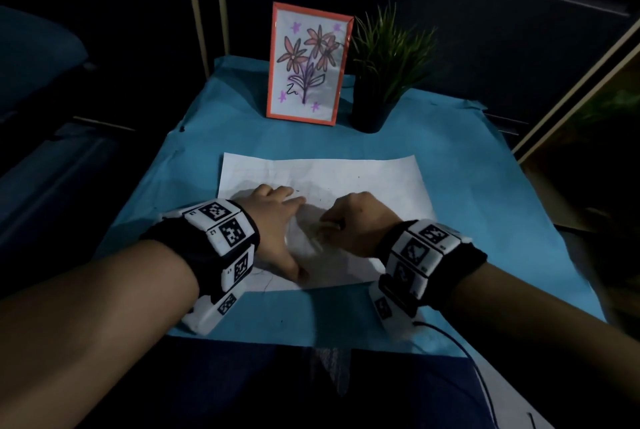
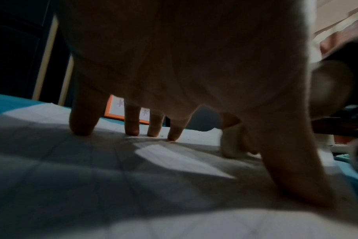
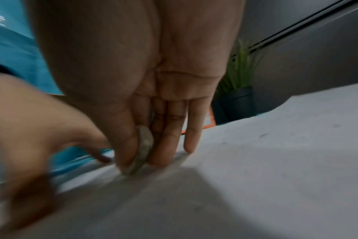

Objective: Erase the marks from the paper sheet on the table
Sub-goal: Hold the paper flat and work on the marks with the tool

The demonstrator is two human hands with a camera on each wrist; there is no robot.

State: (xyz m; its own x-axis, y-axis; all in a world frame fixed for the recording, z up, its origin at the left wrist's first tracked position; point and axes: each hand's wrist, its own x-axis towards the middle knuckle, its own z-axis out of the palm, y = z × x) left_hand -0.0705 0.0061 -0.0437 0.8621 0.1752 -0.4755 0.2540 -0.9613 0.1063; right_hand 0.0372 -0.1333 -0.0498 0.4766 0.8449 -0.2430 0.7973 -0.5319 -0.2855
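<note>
A white paper sheet (image 1: 363, 182) lies on the blue-covered table (image 1: 485, 186), with faint pencil marks near its lower left corner (image 1: 263, 276). My left hand (image 1: 277, 220) lies flat on the sheet (image 2: 92, 177), fingers (image 2: 131, 122) and thumb spread, pressing it down. Just to its right, my right hand (image 1: 353, 220) pinches a worn whitish eraser (image 1: 327, 226) between thumb and fingers. In the right wrist view the eraser (image 3: 143, 148) touches the paper (image 3: 276, 161) with its lower edge. The same eraser (image 2: 231, 140) shows blurred in the left wrist view.
At the back of the table an orange-framed flower drawing (image 1: 308, 65) stands upright, and a green plant in a dark pot (image 1: 381, 72) is beside it on the right. A black cable (image 1: 460, 349) trails from the right wristband. The surroundings are dark.
</note>
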